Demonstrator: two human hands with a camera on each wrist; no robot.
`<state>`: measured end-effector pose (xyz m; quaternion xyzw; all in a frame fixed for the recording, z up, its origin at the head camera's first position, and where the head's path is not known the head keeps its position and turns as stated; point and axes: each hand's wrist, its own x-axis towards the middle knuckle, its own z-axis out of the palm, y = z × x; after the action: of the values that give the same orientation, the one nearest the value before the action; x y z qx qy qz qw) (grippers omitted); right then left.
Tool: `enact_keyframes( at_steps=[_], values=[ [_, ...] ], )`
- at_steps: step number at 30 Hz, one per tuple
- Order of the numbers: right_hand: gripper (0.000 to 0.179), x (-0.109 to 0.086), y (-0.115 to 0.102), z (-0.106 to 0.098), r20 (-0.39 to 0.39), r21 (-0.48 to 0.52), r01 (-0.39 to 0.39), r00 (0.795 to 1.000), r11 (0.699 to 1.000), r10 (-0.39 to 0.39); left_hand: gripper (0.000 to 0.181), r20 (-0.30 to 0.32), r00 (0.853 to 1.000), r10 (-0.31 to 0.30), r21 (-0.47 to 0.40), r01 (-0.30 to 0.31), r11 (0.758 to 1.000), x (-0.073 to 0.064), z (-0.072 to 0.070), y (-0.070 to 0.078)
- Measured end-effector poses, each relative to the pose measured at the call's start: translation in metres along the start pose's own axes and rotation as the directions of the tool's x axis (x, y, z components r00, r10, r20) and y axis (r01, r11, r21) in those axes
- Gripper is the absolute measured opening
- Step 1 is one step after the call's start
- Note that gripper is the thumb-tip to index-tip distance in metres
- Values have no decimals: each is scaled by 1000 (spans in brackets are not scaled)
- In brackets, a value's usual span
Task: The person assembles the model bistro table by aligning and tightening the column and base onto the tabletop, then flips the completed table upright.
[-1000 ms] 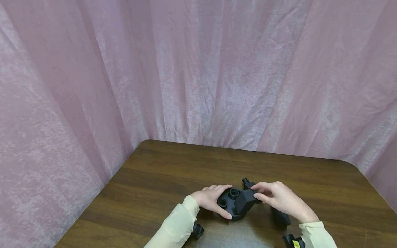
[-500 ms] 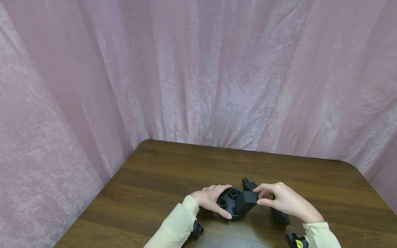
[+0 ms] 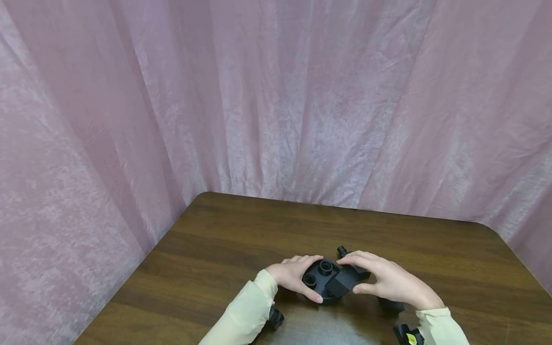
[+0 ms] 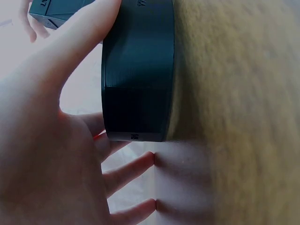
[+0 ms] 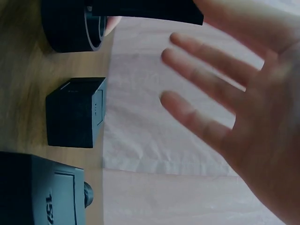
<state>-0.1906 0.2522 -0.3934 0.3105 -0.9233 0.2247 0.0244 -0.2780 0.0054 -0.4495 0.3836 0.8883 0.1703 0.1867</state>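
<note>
My left hand point(image 3: 297, 276) grips the round black base point(image 3: 316, 287), with its thumb on the near rim and its fingers on the far side. Two ring-shaped sockets point(image 3: 325, 267) rise from the base's top. An angular black block point(image 3: 340, 282) sits on the base's right side. My right hand point(image 3: 384, 277) is around that block, thumb and fingers spread wide apart; one fingertip is right at the block's far edge. From the right wrist, my right hand's fingers point(image 5: 201, 75) look straight, with a dark edge of the piece point(image 5: 150, 9) near them.
On the wooden table point(image 3: 241, 230) a black piece with a knobbed end point(image 3: 342, 250) lies behind the block. Another dark block point(image 3: 392, 306) lies below my right hand. The right wrist view shows a small black block point(image 5: 70, 117) and one with printed characters point(image 5: 49, 201).
My right hand has gone from pinching at the block's right side to spread fingers, reaching left over it. My left hand and the base have stayed put.
</note>
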Motion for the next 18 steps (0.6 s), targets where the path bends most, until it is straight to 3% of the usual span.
enact_keyframes(
  at_steps=[2,5,7,18],
  values=[
    [51,0,0,1,-13,-24,81,997,996,-81,94,7,1000,-3,1,3,1000,0,-1,0],
    [48,0,1,1,-35,-26,215,976,976,-216,94,9,1000,-1,15,1,1000,0,-1,1],
    [46,0,2,1,-34,-1,263,964,965,-263,94,7,1000,-4,13,4,1000,0,-1,2],
    [51,2,3,2,6,47,251,968,967,-252,96,-4,1000,-9,12,9,1000,0,-1,0]
  ],
)
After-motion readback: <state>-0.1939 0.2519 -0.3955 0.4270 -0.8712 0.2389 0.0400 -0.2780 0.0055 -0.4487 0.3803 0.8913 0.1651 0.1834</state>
